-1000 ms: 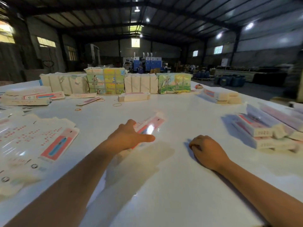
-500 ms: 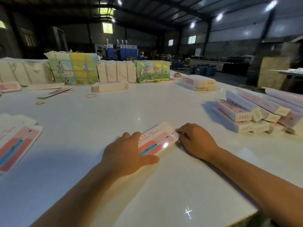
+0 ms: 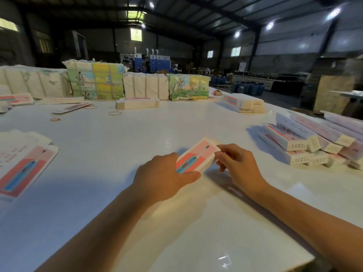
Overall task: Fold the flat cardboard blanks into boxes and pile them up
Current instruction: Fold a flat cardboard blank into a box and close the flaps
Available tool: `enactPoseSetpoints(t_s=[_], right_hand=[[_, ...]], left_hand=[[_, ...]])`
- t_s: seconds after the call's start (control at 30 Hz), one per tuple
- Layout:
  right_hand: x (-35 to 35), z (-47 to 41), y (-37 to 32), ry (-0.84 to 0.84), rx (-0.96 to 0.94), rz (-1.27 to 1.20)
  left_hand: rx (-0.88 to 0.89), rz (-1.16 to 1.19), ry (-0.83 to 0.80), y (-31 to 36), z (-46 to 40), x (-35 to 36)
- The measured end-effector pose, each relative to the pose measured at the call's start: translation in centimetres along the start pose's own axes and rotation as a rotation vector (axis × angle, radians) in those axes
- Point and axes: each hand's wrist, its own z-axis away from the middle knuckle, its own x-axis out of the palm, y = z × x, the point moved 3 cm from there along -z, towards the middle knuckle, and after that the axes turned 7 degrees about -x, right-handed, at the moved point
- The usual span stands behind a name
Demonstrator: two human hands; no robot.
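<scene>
Your carton blank (image 3: 196, 157) sits just above the counter (image 3: 121, 154) at the centre of your view, its long axis running from about 7 o'clock near you to 1 o'clock away, pink-and-red printed face up with the toothbrush picture pointing along that line. Your left hand (image 3: 165, 178) grips its near end, thumb laid along the lower edge and fingers curled under. Your right hand (image 3: 237, 165) pinches the right-hand edge near the far end, fingertips bent onto the card. The near end is hidden under your left hand, and you cannot tell from here how far it has opened up.

At 9 o'clock a stack of flat blanks (image 3: 21, 163) lies cut off by the frame edge. At 3 o'clock is the pile of finished boxes (image 3: 306, 142), well apart from your hands, its far side also cut off. Toward 12 o'clock stand wrapped bundles (image 3: 96, 81) in a row, with a small tied stack (image 3: 136, 104) and loose rubber bands (image 3: 115, 113) in front of them. Nothing lies between your hands and the pile.
</scene>
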Motion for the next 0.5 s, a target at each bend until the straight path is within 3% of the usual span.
enactPoseSetpoints(t_s=[0.13, 0.3, 0.5], right_hand=[[0.1, 0.1, 0.1, 0.007, 0.034, -0.050], [0.3, 0.4, -0.4, -0.005, -0.001, -0.063], [0.4, 0.4, 0.1, -0.031, 0.135, -0.182]], left_hand=[[0.034, -0.181, 0.036, 0.2, 0.3, -0.1], [0.109, -0.575, 0.331, 0.9, 0.6, 1.3], [0.107, -0.734, 0.350, 1.1, 0.4, 1.1]])
